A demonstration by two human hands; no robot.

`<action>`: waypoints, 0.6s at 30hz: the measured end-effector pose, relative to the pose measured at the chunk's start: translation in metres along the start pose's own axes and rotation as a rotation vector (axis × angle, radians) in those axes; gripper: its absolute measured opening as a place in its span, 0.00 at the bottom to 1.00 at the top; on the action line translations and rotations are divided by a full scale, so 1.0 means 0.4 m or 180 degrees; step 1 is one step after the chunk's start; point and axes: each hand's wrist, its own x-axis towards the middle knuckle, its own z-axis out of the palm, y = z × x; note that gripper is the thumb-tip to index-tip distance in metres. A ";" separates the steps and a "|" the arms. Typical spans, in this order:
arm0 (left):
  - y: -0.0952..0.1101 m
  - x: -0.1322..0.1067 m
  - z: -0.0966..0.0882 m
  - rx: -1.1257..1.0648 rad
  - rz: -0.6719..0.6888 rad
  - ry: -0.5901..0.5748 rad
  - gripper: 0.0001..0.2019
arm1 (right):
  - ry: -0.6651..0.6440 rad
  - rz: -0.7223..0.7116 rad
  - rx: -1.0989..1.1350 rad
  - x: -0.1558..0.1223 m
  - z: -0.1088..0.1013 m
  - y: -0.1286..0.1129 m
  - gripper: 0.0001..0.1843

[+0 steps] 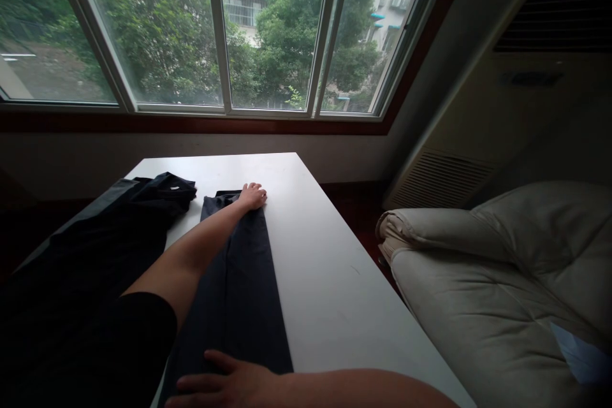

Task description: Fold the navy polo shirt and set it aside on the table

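A pair of dark navy trousers (pixel 253 280) lies lengthwise, folded into a long strip, on the white table (pixel 335 280). My left hand (pixel 253 196) rests on the far end, at the waistband's right corner, with its fingers spread over the edge. Close to me, my right hand (pixel 234 384) lies flat across the near part of the trousers, fingers apart. The trousers' nearest end is out of view. To the left, a heap of dark clothes (pixel 138 220) lies on the table, partly hidden by my left arm and black sleeve.
Beyond the table's far edge is a wall below a sliding window (pixel 268 38). A padded light leather sofa (pixel 459 293) stands on the right, with a pale blue-white item (pixel 581 354) on it. Behind it stands a large air conditioner (pixel 478 108).
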 end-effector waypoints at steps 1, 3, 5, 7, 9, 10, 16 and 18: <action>0.001 -0.006 0.004 0.0054 0.0005 0.0017 0.15 | -0.0003 0.0020 0.0014 -0.002 -0.003 0.001 0.23; 0.000 -0.018 0.006 0.0124 0.0029 0.0091 0.19 | -0.0044 0.0012 0.0126 -0.006 -0.012 0.003 0.19; -0.004 -0.032 -0.007 0.0152 0.0136 0.0191 0.22 | -0.0106 0.0007 0.0383 -0.007 -0.023 0.007 0.17; -0.014 -0.049 -0.033 0.0154 0.0295 0.0269 0.23 | -0.0101 0.0171 0.0740 -0.007 -0.037 0.018 0.18; -0.036 -0.071 -0.069 0.0168 0.0555 0.0352 0.23 | -0.0032 0.0501 0.1083 -0.011 -0.051 0.037 0.23; -0.053 -0.084 -0.088 0.0184 0.0697 0.0393 0.23 | 0.0008 0.0707 0.1211 -0.015 -0.058 0.050 0.25; -0.168 -0.225 -0.153 0.0295 0.0699 0.0514 0.22 | 0.0063 0.2037 0.1398 -0.044 -0.054 0.117 0.34; -0.189 -0.290 -0.138 0.0354 0.0477 0.0547 0.23 | -0.0033 0.2077 0.1444 -0.042 -0.040 0.111 0.36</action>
